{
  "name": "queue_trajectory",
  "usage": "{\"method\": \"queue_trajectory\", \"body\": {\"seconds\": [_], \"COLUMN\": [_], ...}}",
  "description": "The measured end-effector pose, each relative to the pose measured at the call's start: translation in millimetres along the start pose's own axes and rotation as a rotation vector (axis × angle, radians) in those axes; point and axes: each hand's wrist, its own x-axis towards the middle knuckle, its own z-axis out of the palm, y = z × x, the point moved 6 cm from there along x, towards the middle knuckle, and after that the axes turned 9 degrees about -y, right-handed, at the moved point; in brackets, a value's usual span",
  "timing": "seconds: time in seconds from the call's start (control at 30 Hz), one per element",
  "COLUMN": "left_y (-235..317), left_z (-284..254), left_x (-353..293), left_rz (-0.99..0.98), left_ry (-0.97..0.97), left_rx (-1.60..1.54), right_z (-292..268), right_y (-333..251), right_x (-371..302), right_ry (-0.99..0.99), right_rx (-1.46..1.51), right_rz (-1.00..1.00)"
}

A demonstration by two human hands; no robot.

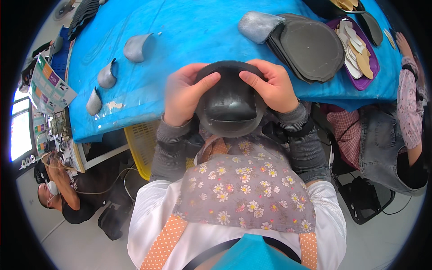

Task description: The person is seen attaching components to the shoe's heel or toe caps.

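Close to my body, at the near edge of the table, I hold a black, glossy, rounded shell-like piece with both hands. My left hand is closed round its left side, and my right hand grips the right side. Both thumbs lie on its upper face; most of the other fingers are hidden behind it. A crease or edge runs across its lower part. Beyond my right hand lies a stack of dark grey rounded flat pieces, with a curved grey piece against its left side.
Several curved grey pieces, one of them here, stand along the left of the blue-covered table. A purple tray at right holds white and tan flat pieces. Under the table is a yellow basket. Other people sit at left and right.
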Motion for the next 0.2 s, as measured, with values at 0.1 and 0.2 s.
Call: {"method": "queue_trajectory", "body": {"seconds": [0.1, 0.2], "left_y": [2.7, 6.4], "left_z": [2.8, 5.6], "left_x": [0.7, 1.2], "left_rz": [0.011, -0.001], "left_ry": [0.016, 0.007], "left_rx": [0.035, 0.102], "right_z": [-1.3, -0.5], "right_y": [-3.0, -1.8], "right_x": [-0.2, 0.1], "right_ry": [0.018, 0.022], "right_rx": [-0.066, -0.077], "right_rz": [-0.044, -0.038]}}
